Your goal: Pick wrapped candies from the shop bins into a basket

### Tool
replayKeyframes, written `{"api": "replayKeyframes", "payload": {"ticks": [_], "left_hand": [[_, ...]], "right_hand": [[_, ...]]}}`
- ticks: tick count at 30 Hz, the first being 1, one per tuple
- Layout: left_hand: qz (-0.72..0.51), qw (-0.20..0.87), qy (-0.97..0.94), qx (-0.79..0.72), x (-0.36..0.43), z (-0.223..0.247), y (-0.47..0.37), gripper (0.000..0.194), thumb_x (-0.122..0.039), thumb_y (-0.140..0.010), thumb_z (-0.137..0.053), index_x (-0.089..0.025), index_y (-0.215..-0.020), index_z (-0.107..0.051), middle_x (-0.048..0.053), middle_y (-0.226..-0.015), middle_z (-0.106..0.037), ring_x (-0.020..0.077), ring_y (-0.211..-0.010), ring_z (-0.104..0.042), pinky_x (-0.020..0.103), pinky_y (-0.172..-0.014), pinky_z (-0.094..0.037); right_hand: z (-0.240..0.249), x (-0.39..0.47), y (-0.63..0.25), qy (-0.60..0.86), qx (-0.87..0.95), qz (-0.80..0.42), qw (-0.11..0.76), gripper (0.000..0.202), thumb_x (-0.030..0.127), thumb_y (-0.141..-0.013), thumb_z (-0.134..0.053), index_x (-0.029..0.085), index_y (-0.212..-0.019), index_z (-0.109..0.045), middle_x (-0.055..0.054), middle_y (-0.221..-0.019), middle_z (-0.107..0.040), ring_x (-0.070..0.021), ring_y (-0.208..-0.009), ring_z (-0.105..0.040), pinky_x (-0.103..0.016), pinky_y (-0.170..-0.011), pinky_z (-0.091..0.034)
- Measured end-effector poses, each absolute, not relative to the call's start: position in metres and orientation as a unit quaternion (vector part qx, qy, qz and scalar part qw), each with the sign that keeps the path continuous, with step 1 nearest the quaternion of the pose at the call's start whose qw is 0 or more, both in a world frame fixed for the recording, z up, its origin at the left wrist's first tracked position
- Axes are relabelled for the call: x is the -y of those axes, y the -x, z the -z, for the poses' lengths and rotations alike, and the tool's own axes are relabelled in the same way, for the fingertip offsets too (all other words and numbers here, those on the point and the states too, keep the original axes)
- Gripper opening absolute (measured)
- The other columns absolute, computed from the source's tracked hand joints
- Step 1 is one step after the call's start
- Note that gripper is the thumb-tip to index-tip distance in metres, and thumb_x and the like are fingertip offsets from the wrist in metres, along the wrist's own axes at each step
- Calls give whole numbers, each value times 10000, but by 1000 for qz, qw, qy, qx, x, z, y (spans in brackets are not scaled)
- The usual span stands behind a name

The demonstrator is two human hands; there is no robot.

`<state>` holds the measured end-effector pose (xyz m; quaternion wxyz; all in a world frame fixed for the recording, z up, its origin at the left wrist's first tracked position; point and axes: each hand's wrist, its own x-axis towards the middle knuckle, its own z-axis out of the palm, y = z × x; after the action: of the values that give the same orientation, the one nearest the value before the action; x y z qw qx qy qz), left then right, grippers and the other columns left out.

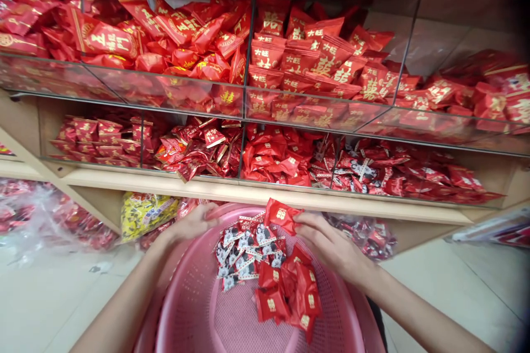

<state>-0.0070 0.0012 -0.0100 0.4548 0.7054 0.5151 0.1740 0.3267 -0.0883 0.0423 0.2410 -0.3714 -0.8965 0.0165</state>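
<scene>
A pink plastic basket (186, 287) stands below the shelves. My left hand (196, 222) is closed on its far left rim. Over the right part of the basket, my right hand (325, 237) pinches a red candy packet (281, 216) with gold print. Inside lie several black, white and red candy packets (248, 251) in a flat cluster on the far left. Several loose red candy packets (290, 292) lie heaped to their right, nearer to me. The thumb of my left hand is partly out of sight behind the rim.
Clear-walled shelf bins (290, 107) hold many red wrapped sweets in two rows. A pale wooden shelf edge (265, 194) runs just above the basket. Beneath it are a yellow bag (148, 215) and clear bags of red packets (366, 234), with tiled floor (447, 287) around.
</scene>
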Motion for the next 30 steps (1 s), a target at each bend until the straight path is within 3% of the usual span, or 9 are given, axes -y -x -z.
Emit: {"api": "replayKeyframes", "payload": {"ticks": [7, 13, 20, 25, 30], "left_hand": [[-180, 458, -710, -504, -4, 13, 6, 535, -520, -708, -577, -133, -1077, -560, 109, -1170, -621, 257, -1088, -555, 377, -966, -408], [-184, 461, -707, -504, -4, 12, 5, 566, -543, -701, -575, -116, -1073, -562, 116, -1157, -623, 258, -1073, -566, 365, -953, -420], [-179, 457, -710, -504, -4, 12, 5, 563, -533, -702, -573, -110, -1073, -562, 123, -1152, -626, 270, -1066, -563, 401, -953, -412], [-182, 448, -712, -508, -4, 13, 7, 548, -520, -701, -574, -138, -1093, -563, 111, -1162, -625, 262, -1056, -560, 379, -930, -427], [-169, 431, -725, -509, -3, 10, 7, 567, -535, -707, -552, -135, -1109, -558, 104, -1151, -627, 264, -1058, -554, 373, -920, -433]], "right_hand": [[-17, 105, -316, 355, 921, -72, 143, 244, 157, -956, -324, 194, -1081, -529, -85, -1115, -585, -184, -1005, -586, -321, -849, -511], [-8, 122, -298, 417, 897, -92, 115, 255, 96, -924, -322, 216, -990, -537, -35, -951, -589, -141, -766, -609, -262, -688, -509], [-5, 134, -278, 431, 902, 5, 2, 375, -104, -689, -338, 157, -874, -534, -88, -913, -594, -186, -698, -618, -279, -536, -477], [-1, 134, -266, 439, 897, 39, -27, 350, -96, -660, -385, 148, -853, -546, -119, -917, -619, -216, -674, -632, -310, -522, -487], [22, 140, -255, 432, 896, 105, -14, 260, -42, -693, -481, 116, -879, -569, -143, -917, -641, -262, -752, -647, -370, -609, -532]]}}
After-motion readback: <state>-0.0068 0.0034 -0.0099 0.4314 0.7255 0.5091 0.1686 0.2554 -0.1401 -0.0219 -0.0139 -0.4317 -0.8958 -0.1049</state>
